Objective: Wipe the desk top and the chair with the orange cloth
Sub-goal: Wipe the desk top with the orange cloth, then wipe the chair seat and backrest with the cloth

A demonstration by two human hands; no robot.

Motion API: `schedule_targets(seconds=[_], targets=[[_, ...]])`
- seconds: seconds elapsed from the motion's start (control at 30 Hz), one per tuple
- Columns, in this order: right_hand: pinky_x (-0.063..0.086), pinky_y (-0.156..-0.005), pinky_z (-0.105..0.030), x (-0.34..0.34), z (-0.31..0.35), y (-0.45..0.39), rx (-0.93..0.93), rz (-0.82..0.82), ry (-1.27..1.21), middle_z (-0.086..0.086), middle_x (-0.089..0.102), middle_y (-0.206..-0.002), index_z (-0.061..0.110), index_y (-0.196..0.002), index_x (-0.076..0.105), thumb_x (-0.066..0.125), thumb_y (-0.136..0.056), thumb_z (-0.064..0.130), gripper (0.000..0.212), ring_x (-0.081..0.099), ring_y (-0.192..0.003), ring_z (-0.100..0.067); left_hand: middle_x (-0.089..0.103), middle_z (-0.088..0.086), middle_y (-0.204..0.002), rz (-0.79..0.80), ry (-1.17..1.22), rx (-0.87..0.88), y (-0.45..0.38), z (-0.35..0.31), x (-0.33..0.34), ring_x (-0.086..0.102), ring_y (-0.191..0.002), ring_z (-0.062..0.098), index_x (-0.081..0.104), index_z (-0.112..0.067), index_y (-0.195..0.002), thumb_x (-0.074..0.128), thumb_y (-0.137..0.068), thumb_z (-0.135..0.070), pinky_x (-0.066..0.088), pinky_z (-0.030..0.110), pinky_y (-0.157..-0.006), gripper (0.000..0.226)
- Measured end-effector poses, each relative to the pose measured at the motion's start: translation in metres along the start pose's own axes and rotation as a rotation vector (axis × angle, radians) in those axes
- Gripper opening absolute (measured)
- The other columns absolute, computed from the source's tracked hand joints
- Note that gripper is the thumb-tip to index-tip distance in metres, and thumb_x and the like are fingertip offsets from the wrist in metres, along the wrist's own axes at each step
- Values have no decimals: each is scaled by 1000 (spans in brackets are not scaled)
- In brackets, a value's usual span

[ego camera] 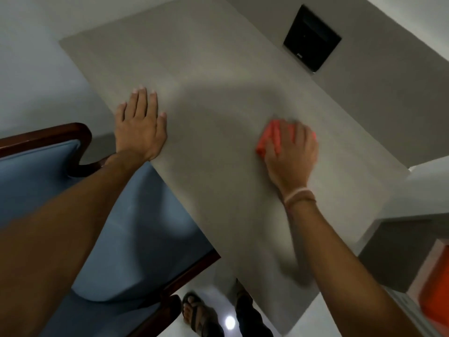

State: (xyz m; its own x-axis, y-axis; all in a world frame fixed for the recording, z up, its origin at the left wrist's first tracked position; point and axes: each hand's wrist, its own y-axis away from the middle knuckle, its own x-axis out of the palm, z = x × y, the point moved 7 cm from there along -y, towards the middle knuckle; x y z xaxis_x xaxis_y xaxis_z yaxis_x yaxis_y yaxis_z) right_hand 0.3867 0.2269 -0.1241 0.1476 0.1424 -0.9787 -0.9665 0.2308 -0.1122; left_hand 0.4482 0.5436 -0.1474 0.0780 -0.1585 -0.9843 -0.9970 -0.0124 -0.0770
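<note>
Cloth: orange cloth (273, 137) bunched under the right hand (290, 152), pressed flat to the desk top (218, 69) at about 3 o'clock of its middle — only its left edge shows past the fingers.
Right hand: curled over the cloth and clamped on it, palm down; blurred, so probably mid-stroke.
Left hand: left hand (141, 125) spread flat and empty at about 9 o'clock, heel at the desk's edge — likely a brace while the person leans in to reach.
Hands: well apart, bare desk between them.
Chair: blue-cushioned chair (136, 227) with a dark wooden frame, tucked against the desk at 7 o'clock, partly under the left forearm; not yet being wiped.
Wall: black square plate (312, 38) at 1 o'clock, clear of the work.
Floor: sandalled foot (194, 310) at 6 o'clock.
Stage: desk wiping in hand, chair to follow.
</note>
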Motion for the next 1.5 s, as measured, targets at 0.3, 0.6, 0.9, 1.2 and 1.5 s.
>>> schedule_targets(seconds=[0.3,0.6,0.9,1.2,1.5], targets=[[21,-128,-52,17,88,134,-469,172,-116,-5,48,-158,27,-152,44,35,-103,51,55,31,-154,-28,19,20,-167,23,36,103,-1,4,-4,18,-155,34,22,-4,-158,15,-102,-38,18,51,-124,66],[24,-125,-50,-3,-51,-57,-103,56,133,-15,45,-156,19,-154,36,24,-101,41,59,36,-147,-36,23,17,-166,-22,40,51,-4,7,-5,21,-155,31,25,-4,-158,24,-109,-32,20,49,-125,56],[30,-123,-51,41,227,-13,-620,63,-141,-6,60,-141,25,-137,58,45,-95,37,45,47,-139,-34,20,2,-169,-2,977,-266,2,40,-29,17,-156,14,23,-14,-159,28,-111,-34,9,29,-129,52],[46,-113,-56,12,164,130,-799,21,-245,-6,69,-130,26,-120,69,67,-75,22,46,60,-130,-36,12,6,-170,-138,631,-232,81,58,-79,5,-157,14,16,-9,-160,28,-111,-28,6,28,-128,54],[54,-102,-16,45,262,175,-558,631,-1111,14,72,-127,26,-129,65,49,-94,12,41,65,-121,1,26,24,-163,-94,-24,-266,148,160,-89,24,-153,37,30,2,-154,19,-101,-41,26,51,-125,69]])
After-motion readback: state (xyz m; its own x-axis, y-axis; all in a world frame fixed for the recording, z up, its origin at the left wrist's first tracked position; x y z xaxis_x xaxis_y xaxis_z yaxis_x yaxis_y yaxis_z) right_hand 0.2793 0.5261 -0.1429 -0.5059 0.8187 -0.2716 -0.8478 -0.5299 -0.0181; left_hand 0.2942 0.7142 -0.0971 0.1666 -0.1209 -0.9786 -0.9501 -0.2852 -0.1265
